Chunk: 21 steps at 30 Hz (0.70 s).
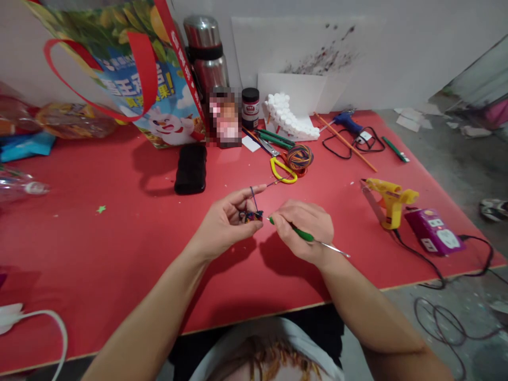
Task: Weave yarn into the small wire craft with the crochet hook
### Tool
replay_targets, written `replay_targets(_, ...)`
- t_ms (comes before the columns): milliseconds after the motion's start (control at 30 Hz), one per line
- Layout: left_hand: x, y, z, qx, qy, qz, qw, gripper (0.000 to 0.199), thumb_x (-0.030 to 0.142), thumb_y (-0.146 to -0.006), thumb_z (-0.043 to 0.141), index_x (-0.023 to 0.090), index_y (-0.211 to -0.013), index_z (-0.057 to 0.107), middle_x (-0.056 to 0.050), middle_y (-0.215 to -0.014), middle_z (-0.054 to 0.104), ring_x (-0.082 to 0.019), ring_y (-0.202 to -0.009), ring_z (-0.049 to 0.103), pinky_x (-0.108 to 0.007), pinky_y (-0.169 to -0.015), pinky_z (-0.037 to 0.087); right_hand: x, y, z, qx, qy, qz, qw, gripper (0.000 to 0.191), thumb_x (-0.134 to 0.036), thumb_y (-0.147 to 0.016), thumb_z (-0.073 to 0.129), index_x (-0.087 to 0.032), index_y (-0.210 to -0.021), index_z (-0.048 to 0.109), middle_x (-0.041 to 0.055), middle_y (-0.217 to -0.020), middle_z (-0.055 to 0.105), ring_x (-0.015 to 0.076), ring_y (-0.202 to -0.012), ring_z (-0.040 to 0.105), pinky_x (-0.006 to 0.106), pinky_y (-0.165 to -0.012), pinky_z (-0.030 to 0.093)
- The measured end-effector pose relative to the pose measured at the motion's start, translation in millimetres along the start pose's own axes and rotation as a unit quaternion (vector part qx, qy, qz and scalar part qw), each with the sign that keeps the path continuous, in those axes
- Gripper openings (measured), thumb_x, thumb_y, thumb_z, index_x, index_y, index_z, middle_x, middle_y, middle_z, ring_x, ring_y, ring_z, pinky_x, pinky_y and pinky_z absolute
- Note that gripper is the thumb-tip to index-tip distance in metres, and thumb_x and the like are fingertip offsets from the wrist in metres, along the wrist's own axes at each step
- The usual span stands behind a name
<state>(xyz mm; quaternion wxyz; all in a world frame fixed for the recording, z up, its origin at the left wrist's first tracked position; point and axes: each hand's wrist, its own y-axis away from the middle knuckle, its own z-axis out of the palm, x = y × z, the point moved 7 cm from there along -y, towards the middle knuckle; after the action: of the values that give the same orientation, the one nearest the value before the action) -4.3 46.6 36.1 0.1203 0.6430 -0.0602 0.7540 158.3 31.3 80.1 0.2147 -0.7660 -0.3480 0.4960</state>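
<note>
My left hand pinches a small dark multicoloured crochet piece between thumb and fingers. A strand of yarn loops up over its raised index finger and runs toward a striped yarn ball further back. My right hand is closed around a crochet hook with a green handle, held like a pen. The hook's near tip points at the crochet piece, a little to its right; its metal end sticks out past the wrist. Both hands are above the red table.
Yellow-handled scissors lie beside the yarn ball. A black case sits behind my left hand. To the right are a yellow glue gun and a purple power box with cords. A large bag and a steel flask stand behind.
</note>
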Motion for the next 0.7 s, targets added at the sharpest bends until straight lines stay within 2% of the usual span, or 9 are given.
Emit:
replay_targets(200, -3.1, 0.7, -4.1, 0.031, 0.014, -0.015, 0.999, 0.063, 0.018, -0.070, 0.094, 0.022, -0.130, 0.077, 0.002, -0.083, 0.060, -0.009, -0.073, 0.061, -0.021, -0.070, 0.053, 0.4, 0.5, -2.7, 0.016, 0.022, 0.013, 1.000, 0.019, -0.019, -0.100, 0.060, -0.022, -0.084, 0.071, 0.0043, -0.074, 0.073, 0.0166, -0.066, 0.065, 0.031, -0.065, 0.052)
replay_targets(333, -6.7, 0.9, -7.3, 0.050, 0.034, -0.007, 0.998, 0.055, 0.024, -0.071, 0.096, 0.022, -0.124, 0.080, -0.005, -0.099, 0.072, -0.015, -0.086, 0.068, -0.025, -0.075, 0.057, 4.3, -0.7, -6.4, 0.036, 0.024, 0.037, 0.998, 0.022, -0.021, -0.101, 0.061, -0.024, -0.082, 0.070, 0.0038, -0.073, 0.073, 0.0176, -0.065, 0.066, 0.032, -0.064, 0.053)
replay_targets(567, -10.4, 0.3, -9.8, 0.069, 0.040, 0.020, 0.997, 0.052, 0.023, -0.073, 0.096, 0.026, -0.123, 0.082, -0.006, -0.102, 0.075, -0.013, -0.083, 0.067, -0.023, -0.073, 0.059, 5.0, 0.1, -3.8, 0.034, 0.005, 0.043, 0.998, 0.023, -0.020, -0.102, 0.061, -0.023, -0.080, 0.069, 0.0028, -0.072, 0.072, 0.0165, -0.066, 0.065, 0.032, -0.066, 0.052)
replay_targets(700, -3.7, 2.6, -7.2, 0.077, -0.005, 0.058, 0.995, 0.053, 0.022, -0.071, 0.096, 0.027, -0.123, 0.082, -0.009, -0.128, 0.073, -0.017, -0.096, 0.072, -0.024, -0.076, 0.061, 14.0, 5.4, -0.9, 0.043, -0.028, 0.104, 0.993, 0.023, -0.028, -0.104, 0.060, -0.024, -0.084, 0.071, 0.0025, -0.071, 0.070, 0.0172, -0.064, 0.065, 0.034, -0.064, 0.051)
